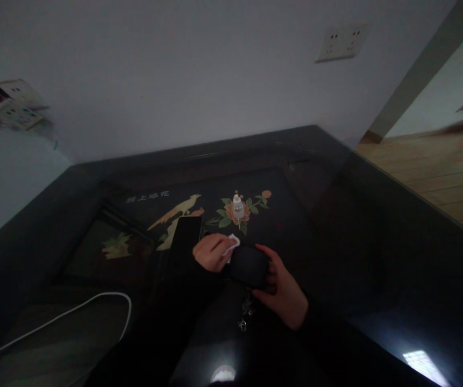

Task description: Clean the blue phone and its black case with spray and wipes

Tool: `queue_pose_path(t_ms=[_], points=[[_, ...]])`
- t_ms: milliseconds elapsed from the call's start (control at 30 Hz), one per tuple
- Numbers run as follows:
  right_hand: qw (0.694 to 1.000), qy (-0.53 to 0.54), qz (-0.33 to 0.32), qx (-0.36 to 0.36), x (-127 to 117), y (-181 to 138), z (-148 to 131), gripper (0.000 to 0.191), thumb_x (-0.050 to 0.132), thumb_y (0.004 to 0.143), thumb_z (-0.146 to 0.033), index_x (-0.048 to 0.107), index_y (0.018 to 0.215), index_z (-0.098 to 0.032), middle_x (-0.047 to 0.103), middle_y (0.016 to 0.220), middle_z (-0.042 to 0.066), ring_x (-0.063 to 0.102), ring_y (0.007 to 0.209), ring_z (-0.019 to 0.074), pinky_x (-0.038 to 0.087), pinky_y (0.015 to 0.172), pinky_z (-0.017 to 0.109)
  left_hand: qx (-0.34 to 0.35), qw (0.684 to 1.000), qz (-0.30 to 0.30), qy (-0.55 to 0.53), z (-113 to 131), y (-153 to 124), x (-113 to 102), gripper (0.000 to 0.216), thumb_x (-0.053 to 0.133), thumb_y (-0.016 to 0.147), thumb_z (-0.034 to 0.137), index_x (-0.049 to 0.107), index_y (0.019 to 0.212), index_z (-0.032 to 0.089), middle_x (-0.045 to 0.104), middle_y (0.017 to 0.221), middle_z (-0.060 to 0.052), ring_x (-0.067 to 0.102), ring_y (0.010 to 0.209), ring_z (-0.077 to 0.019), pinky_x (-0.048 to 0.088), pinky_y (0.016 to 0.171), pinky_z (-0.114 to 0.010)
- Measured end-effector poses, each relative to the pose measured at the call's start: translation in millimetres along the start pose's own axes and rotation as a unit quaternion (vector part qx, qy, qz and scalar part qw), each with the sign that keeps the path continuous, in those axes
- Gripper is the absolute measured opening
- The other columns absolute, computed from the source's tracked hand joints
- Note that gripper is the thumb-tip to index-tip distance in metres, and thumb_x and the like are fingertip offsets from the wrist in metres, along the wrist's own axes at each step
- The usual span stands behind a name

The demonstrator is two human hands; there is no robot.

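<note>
My right hand (282, 293) grips a black rounded case (249, 266) along its right side, thumb below and fingers above. A silvery charm chain (246, 314) hangs under the case. My left hand (214, 252) is closed on a white tissue or cloth (233, 243), which it holds at the left edge of the case. Beyond both hands stands a small white bottle (238, 208) on the table's flower picture. A flat black thing with a shiny face, like a phone (187, 232), lies beside my left hand, partly hidden by it.
The dark, glossy table (323, 204) carries a bird and flower picture and meets a pale wall (175, 80). A white cable (73, 307) curves at the lower left. Sockets (341, 43) are on the wall, and a wooden floor (436, 172) lies to the right.
</note>
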State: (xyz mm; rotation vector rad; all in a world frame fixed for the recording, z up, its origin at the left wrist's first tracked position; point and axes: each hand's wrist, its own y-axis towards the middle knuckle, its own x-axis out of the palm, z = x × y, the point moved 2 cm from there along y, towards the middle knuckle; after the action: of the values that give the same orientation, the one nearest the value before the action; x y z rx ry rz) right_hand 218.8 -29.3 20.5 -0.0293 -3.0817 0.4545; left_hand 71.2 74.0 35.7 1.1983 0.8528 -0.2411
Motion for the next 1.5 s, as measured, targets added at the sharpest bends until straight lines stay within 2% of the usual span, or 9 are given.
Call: queue_pose_path(t_ms=[167,467,533,633,767,967,1067,1333,1500], points=[[0.995,-0.002,0.027,-0.094,-2,4,5,0.075,0.06,0.054,-0.004,0.028,0.12,-0.021,0.046,0.12,0.011,0.05,0.107,0.0221,0.042,0.088,0.037,0.032,0.997,0.005,-0.068,61,26,23,0.017,0.046,0.08,0.018,0.062,0.073,0.018,0.064,0.066,0.0,0.057,0.059,-0.0105,0.04,0.053,-0.023],[1.0,0.004,0.0,-0.003,-1,-1,3,0.082,0.056,0.056,-0.002,0.023,0.127,-0.027,0.054,0.105,0.007,0.061,0.073,0.0151,0.049,0.061,0.028,-0.064,0.998,-0.005,0.025,-27,-16,-6,0.01,0.055,0.076,0.02,0.063,0.081,0.018,0.065,0.074,-0.002,0.059,0.065,-0.0101,0.045,0.06,-0.019],[1.0,0.002,0.003,0.0,-2,0,2,0.082,0.056,0.056,-0.002,0.023,0.127,-0.027,0.054,0.105,0.007,0.061,0.074,0.0158,0.048,0.061,0.028,-0.057,0.998,-0.008,0.006,-21,-14,-4,0.01,0.056,0.075,0.018,0.063,0.081,0.017,0.065,0.074,-0.002,0.059,0.065,-0.0099,0.045,0.06,-0.019],[1.0,0.003,0.006,-0.005,-1,2,5,0.08,0.057,0.055,-0.003,0.025,0.125,-0.026,0.053,0.108,0.008,0.061,0.078,0.0175,0.048,0.063,0.03,0.015,0.998,-0.025,-0.053,19,1,10,0.011,0.053,0.076,0.017,0.063,0.081,0.016,0.065,0.072,-0.002,0.059,0.065,-0.0113,0.045,0.059,-0.021],[0.997,0.019,0.014,-0.073,-1,4,9,0.078,0.06,0.054,-0.003,0.029,0.122,-0.024,0.051,0.114,0.008,0.056,0.097,0.02,0.046,0.08,0.033,0.011,0.995,0.01,-0.095,63,19,24,0.017,0.047,0.079,0.019,0.062,0.072,0.017,0.063,0.064,-0.001,0.057,0.058,-0.0113,0.043,0.054,-0.022],[1.0,0.01,-0.003,-0.01,0,1,4,0.08,0.057,0.057,-0.003,0.025,0.126,-0.026,0.054,0.106,0.007,0.061,0.077,0.0154,0.049,0.061,0.027,-0.013,0.995,-0.062,-0.075,14,-8,3,0.011,0.053,0.076,0.016,0.062,0.083,0.015,0.065,0.076,-0.004,0.06,0.067,-0.0103,0.047,0.061,-0.018],[1.0,0.004,-0.003,-0.007,-1,0,0,0.081,0.056,0.056,-0.002,0.024,0.127,-0.026,0.054,0.103,0.006,0.061,0.073,0.0142,0.047,0.058,0.024,-0.056,0.997,-0.015,-0.046,-12,-18,-12,0.01,0.058,0.073,0.014,0.061,0.082,0.014,0.065,0.075,-0.004,0.06,0.066,-0.0087,0.046,0.061,-0.015],[0.998,-0.004,0.007,-0.064,-2,2,3,0.077,0.06,0.056,-0.005,0.028,0.124,-0.022,0.057,0.1,0.006,0.06,0.079,0.0169,0.048,0.071,0.031,-0.011,0.995,-0.018,-0.094,64,11,18,0.02,0.045,0.08,0.021,0.062,0.071,0.017,0.063,0.064,-0.002,0.058,0.058,-0.0114,0.045,0.053,-0.021],[0.999,0.028,-0.006,-0.022,-1,1,3,0.079,0.058,0.056,-0.004,0.025,0.125,-0.025,0.053,0.107,0.007,0.06,0.082,0.0166,0.049,0.066,0.029,-0.009,0.996,-0.053,-0.075,37,-5,8,0.012,0.05,0.078,0.018,0.062,0.08,0.015,0.065,0.072,-0.004,0.06,0.064,-0.0111,0.047,0.058,-0.02]])
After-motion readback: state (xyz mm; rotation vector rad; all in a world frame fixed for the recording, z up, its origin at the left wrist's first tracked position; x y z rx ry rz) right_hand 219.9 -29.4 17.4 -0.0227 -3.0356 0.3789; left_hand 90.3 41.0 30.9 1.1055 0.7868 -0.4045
